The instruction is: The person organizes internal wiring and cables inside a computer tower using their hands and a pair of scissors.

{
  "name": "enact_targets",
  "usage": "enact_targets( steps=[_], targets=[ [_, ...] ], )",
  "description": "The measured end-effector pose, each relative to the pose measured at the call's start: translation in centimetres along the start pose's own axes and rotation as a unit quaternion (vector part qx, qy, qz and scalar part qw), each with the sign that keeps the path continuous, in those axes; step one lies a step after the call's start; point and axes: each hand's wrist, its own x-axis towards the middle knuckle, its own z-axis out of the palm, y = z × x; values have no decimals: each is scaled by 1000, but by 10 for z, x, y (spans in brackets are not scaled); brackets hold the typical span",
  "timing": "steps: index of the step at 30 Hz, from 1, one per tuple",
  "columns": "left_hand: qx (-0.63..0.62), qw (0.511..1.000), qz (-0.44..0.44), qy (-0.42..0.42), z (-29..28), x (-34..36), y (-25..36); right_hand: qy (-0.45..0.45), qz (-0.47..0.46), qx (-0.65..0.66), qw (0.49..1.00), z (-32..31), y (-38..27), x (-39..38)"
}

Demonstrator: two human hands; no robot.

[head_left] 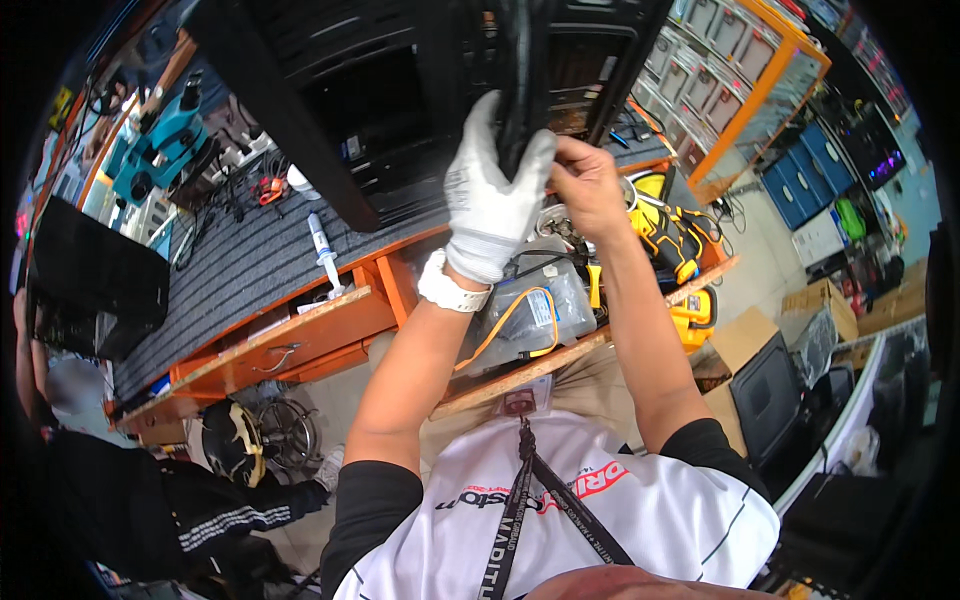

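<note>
My left hand (486,195) wears a white glove, with its fingers spread apart in front of a large black computer case (400,130). My bare right hand (593,190) is closed in a pinch at the glove's rightmost fingertip. Just above the two hands, a dark bundle that looks like cables (522,75) runs down the case. A white watch (450,287) is on my left wrist. Below my hands is a pulled-out drawer with a clear plastic box (545,310), an orange cable (500,325) and a yellow-and-black power tool (665,235).
The striped worktop (250,250) carries a white-and-blue syringe tube (324,250), a teal microscope (160,150) and a black box (95,275). Another person's dark-clothed leg (230,505) is at lower left. An orange-framed display cabinet (745,100) and cardboard boxes (745,350) stand right.
</note>
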Motion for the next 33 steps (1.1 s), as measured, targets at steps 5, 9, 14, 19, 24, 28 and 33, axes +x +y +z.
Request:
enact_targets(
  steps=[5, 9, 14, 19, 24, 28, 33],
  targets=[
    [201, 977, 65, 16, 2, -1, -5, 31, -23, -53, 998, 9, 11, -1],
    [125, 991, 31, -29, -4, 12, -4, 88, -52, -104, 989, 11, 23, 13],
    [126, 989, 37, -71, -16, 28, 1, 113, -104, -40, 987, 28, 32, 25],
    [318, 928, 180, 69, 1, 10, 2, 140, -182, -168, 959, 40, 32, 7],
    [304, 945, 121, 20, -1, 12, -5, 131, -47, 49, 989, 48, 22, -5],
    [148, 987, 41, 40, -7, 15, -30, 235, -107, -37, 965, 20, 3, -18],
    [90, 993, 79, 6, -17, 10, -39, 197, -197, -322, 905, -16, -14, -23]
  ],
)
